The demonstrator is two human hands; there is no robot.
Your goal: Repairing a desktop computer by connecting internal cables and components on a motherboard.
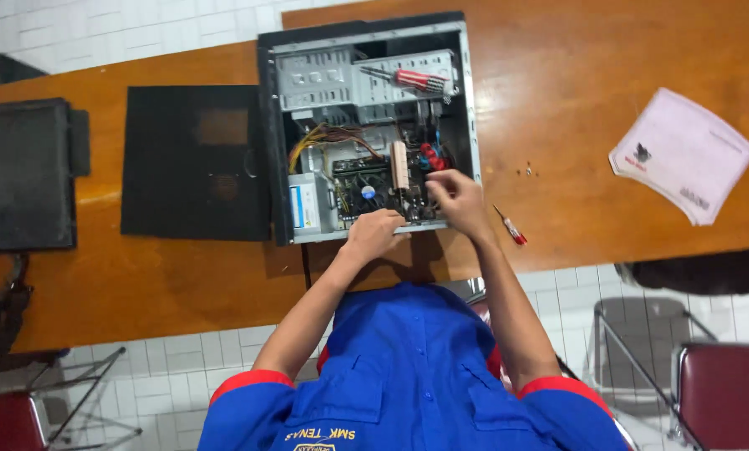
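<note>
1. Head view looked straight down on an open computer case [366, 38] lying on its side on a brown wooden table [600, 184], with the motherboard and a fan cooler [368, 194] exposed.
2. The left hand [374, 232] sat at the near edge of the case, fingers curled in over the board. Looked closed on something small, but I honestly couldn't tell what, too tiny from up there.
3. The right hand [456, 199] was just beside it, over the board's right end, fingertips pinched together near the red cables [431, 155]. Whether it actually held anything, can't say.
4. A red-handled screwdriver [412, 79] rested on the drive bay at the far end of the case, well away from both hands.
5. A second, smaller red screwdriver [510, 227] lay on the table right of the case, near the right forearm.
6. The black side panel [195, 163] lay flat left of the case, touching it.
7. A pinkish booklet [683, 154] sat far right, and a few tiny screws [527, 170] were between it and the case.
</note>
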